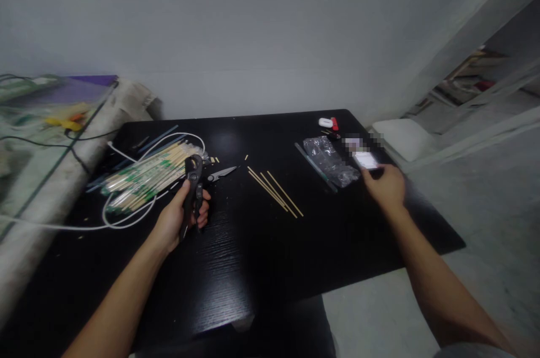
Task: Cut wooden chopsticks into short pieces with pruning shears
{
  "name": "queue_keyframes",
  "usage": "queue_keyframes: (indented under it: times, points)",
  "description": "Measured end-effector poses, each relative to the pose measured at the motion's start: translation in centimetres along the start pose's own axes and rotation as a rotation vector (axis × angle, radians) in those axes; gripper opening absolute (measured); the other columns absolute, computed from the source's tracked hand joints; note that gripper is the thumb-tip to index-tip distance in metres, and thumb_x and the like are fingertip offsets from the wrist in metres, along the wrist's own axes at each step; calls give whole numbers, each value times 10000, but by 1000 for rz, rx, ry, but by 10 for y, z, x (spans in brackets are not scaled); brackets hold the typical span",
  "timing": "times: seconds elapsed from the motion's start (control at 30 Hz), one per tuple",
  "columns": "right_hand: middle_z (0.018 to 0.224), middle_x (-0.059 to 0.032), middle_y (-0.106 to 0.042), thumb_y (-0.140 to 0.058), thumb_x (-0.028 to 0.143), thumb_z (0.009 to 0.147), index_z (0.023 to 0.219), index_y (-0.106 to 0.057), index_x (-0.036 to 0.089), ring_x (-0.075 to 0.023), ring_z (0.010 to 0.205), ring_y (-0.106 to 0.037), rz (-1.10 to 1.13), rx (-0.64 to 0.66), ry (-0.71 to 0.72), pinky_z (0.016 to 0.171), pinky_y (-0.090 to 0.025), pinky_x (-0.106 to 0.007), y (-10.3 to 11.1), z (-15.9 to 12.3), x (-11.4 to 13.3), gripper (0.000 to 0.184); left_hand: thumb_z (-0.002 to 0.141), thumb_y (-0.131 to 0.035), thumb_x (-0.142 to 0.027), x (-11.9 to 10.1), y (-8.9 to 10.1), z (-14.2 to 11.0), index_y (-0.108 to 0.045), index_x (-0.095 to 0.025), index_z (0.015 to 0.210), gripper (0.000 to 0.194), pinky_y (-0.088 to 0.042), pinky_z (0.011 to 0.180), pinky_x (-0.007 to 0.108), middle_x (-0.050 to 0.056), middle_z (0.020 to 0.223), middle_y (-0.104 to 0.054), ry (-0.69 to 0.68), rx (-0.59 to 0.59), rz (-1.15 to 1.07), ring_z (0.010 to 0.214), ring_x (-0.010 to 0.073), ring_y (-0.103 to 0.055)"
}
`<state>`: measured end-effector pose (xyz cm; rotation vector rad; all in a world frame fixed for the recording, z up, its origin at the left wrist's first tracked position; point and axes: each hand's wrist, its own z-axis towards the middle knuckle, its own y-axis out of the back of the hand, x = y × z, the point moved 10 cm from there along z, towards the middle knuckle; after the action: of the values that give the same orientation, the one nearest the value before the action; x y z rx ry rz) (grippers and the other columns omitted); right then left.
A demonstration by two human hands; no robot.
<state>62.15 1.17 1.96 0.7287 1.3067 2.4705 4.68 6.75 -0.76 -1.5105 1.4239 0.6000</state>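
My left hand is closed around a black-handled cutting tool, held above the left part of the table. A silver pointed blade shows just to the right of it; I cannot tell whether the two are joined. Over at the right, my right hand grips the near edge of a phone with a lit screen. Several thin wooden sticks lie between my hands. Behind my left hand, clear packs of sticks with green print lie in a pile.
A white cable loops around the packs on the black table. Crumpled clear plastic lies left of the phone, with a white case and a red item behind. Short cut stick pieces are scattered near the blade. A wall stands behind.
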Motion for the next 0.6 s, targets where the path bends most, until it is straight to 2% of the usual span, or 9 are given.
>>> queue_keyframes:
  times: [0.27,0.37,0.47,0.53,0.6]
  points:
    - [1016,-217,-653,-582,575,827,1046,-634,129,-391,1000,-599,18,-14,2,935,-468,-553,-1,-1,-2,499,892,-526,-690,1,1,1,-635,-151,869,551,-425,435,269,-4,567,-518,4,-3,10,446,138,-464]
    - [1072,-240,-640,-582,580,835,1113,-615,107,-408,1051,-586,15,-2,-3,952,-460,-566,2,-2,1,549,891,-524,-697,2,2,2,-634,-153,879,555,-430,439,271,-5,570,-519,2,5,11,448,140,-469]
    - [1236,-269,-595,-572,574,857,1277,-559,72,-410,1184,-538,6,-6,122,1022,-427,-558,6,-1,20,655,886,-523,-707,2,2,2,-630,-155,875,562,-429,430,270,-8,567,-512,4,7,11,443,138,-461]
    - [1319,-264,-559,-555,552,878,1332,-548,78,-397,1257,-498,-3,9,229,1066,-396,-544,4,1,36,657,884,-530,-702,2,1,2,-629,-154,870,557,-427,426,268,-8,567,-512,4,8,6,441,136,-458]
    - [1364,-258,-533,-551,529,885,1335,-571,98,-395,1279,-480,-15,34,268,1070,-389,-544,-1,4,46,624,883,-537,-697,1,0,2,-629,-153,866,552,-428,424,269,-5,566,-515,4,10,3,441,137,-459]
